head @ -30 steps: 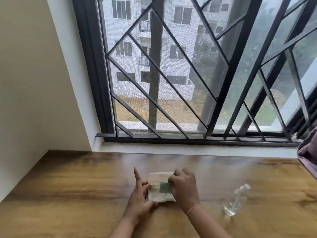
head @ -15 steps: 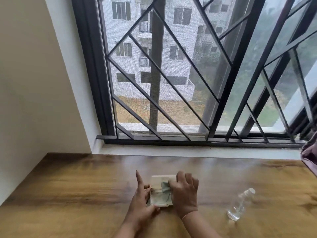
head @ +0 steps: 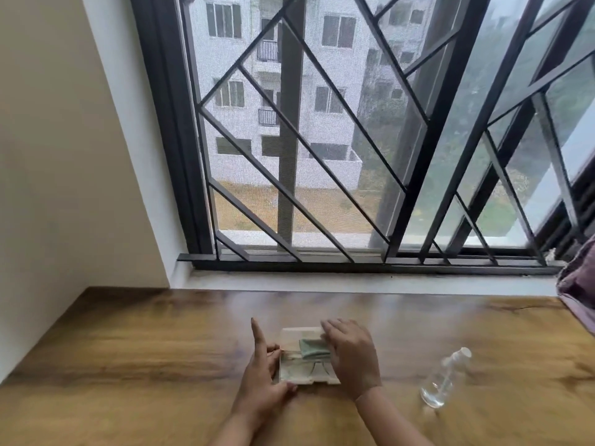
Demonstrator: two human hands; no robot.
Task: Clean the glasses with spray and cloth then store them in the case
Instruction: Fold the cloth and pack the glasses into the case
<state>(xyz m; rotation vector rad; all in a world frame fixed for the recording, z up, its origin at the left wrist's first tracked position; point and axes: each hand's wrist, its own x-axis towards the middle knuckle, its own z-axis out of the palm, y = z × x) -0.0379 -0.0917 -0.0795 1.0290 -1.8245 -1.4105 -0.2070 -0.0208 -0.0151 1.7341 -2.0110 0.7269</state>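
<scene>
A white glasses case (head: pixel 297 334) lies open on the wooden table (head: pixel 128 365) in front of me. The glasses (head: pixel 302 370) lie inside it, thin-framed and partly hidden. A folded green cloth (head: pixel 312 349) sits on top of them. My left hand (head: pixel 260 381) holds the case's left edge between thumb and curled fingers, with the index finger sticking up. My right hand (head: pixel 352 355) lies over the right side of the case, its fingers resting on the cloth and the lid. A clear spray bottle (head: pixel 446 378) with a white cap stands to the right, untouched.
A barred window (head: pixel 322 156) and its white sill (head: pixel 354 281) run along the table's far edge. A wall (head: pixel 64 188) closes the left side. Purple fabric (head: pixel 579 284) hangs at the right edge.
My right hand has gone from curled over the cloth to lying flatter, fingers reaching onto the lid. The left hand stays on the case. The camera has tilted slightly.
</scene>
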